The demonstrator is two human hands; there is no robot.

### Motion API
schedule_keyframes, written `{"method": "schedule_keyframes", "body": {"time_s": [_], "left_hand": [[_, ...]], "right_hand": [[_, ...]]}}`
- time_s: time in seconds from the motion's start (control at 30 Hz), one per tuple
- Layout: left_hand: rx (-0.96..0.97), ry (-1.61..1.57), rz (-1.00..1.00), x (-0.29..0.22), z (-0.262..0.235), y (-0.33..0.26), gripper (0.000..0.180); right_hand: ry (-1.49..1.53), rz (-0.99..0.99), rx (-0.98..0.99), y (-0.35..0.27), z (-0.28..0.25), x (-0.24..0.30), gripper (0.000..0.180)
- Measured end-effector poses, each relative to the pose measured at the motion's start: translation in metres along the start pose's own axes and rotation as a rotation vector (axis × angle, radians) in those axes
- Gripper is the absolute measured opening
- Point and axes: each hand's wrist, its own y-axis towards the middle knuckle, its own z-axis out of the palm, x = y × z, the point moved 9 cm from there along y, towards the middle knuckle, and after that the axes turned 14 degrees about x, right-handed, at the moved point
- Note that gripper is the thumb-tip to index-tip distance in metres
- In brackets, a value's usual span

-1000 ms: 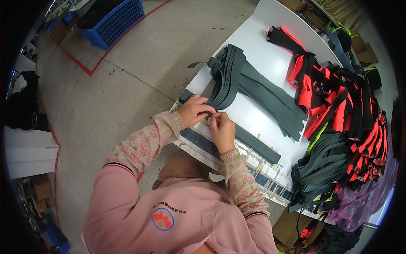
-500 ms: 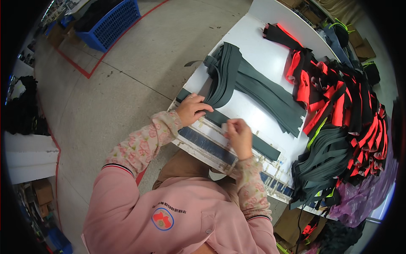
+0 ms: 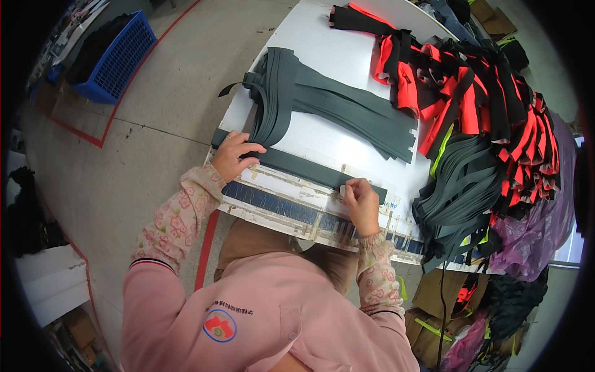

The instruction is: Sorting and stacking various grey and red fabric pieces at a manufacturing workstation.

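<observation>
A long dark grey strip lies flat along the near edge of the white table. It rests just behind a taped template board with a blue band. My left hand presses down on the strip's left end, fingers curled over it. My right hand pinches the strip near its right end. Just beyond my left hand lies a stack of similar dark grey strips, its left end curving towards my fingers.
Red and black fabric pieces are heaped at the table's far right, with a pile of dark strips in front of them. A purple bag hangs off the right edge. On the floor at the left stands a blue basket.
My right hand has slid to the right along the strip, away from my left hand, and the strip now lies stretched out. My left hand has stayed at the left end.
</observation>
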Motion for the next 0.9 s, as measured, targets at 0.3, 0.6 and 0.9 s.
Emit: {"method": "schedule_keyframes", "body": {"time_s": [0.3, 0.6, 0.9], "left_hand": [[-0.009, 0.001, 0.008, 0.002, -0.002, 0.001, 0.026], [-0.032, 0.009, 0.007, -0.003, -0.002, 0.007, 0.021], [-0.053, -0.068, -0.003, 0.004, -0.005, 0.003, 0.02]], "right_hand": [[0.225, 0.101, 0.092, 0.004, -0.009, 0.001, 0.012], [0.229, 0.068, 0.464, 0.023, 0.049, 0.034, 0.054], [0.168, -0.185, 0.24, 0.069, 0.14, 0.09, 0.011]]}}
